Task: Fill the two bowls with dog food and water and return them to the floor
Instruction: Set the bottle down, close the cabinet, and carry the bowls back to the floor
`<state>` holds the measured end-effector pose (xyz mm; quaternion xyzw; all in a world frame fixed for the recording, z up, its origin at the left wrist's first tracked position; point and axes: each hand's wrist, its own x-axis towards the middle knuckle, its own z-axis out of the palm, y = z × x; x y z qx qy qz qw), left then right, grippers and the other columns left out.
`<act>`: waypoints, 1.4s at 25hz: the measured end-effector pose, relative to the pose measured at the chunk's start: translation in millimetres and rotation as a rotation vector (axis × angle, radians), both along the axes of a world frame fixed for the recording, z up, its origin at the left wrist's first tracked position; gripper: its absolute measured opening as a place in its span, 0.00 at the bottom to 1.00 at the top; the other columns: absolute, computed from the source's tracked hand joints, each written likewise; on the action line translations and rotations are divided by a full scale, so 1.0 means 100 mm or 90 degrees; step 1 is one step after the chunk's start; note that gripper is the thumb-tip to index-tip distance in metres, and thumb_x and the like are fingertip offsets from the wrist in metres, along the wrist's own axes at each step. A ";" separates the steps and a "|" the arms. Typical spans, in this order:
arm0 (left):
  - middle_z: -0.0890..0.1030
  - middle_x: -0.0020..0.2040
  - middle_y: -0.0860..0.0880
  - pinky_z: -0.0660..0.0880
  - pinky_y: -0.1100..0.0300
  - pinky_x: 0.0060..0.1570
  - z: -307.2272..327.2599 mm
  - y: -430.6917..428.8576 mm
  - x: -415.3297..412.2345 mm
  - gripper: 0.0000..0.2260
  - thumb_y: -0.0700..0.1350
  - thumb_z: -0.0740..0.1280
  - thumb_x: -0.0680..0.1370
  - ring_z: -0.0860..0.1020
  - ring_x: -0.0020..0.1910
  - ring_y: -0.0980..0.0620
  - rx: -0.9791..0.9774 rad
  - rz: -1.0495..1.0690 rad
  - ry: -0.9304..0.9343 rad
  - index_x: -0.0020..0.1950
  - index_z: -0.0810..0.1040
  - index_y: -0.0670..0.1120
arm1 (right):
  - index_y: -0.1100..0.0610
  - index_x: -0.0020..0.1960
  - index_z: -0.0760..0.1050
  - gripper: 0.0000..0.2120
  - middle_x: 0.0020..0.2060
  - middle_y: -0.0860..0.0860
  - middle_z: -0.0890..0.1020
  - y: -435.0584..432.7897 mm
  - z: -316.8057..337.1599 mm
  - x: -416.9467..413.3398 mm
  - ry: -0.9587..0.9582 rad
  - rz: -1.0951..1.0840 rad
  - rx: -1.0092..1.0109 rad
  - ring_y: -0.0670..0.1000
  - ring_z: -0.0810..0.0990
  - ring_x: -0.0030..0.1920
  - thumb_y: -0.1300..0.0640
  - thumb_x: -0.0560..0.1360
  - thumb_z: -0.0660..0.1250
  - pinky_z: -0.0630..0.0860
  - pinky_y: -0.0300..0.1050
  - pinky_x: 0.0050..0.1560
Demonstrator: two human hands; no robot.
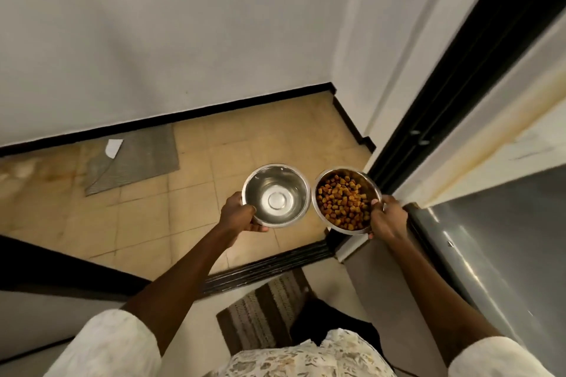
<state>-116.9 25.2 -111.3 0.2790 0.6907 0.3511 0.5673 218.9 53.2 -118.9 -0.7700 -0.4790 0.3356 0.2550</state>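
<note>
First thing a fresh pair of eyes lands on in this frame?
Two steel bowls held side by side above the tiled floor: the kibble bowl in the right hand, the shiny bowl in the left hand. Then the rumpled grey mat by the far wall.

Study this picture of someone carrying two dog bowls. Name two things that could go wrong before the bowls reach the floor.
The food bowl in the right hand tilts and is held only at its rim, so kibble may spill. The steel bowl in the left hand, which may hold water, could slosh when lowered. The dark threshold and striped mat underfoot could trip the person.
</note>
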 end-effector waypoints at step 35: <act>0.85 0.56 0.41 0.85 0.42 0.42 -1.80 4.50 -3.71 0.23 0.27 0.68 0.76 0.87 0.48 0.36 -0.100 0.374 -0.078 0.65 0.78 0.49 | 0.56 0.73 0.65 0.18 0.64 0.60 0.75 5.43 -1.95 -4.35 0.205 0.069 -0.196 0.67 0.84 0.54 0.62 0.84 0.62 0.85 0.55 0.31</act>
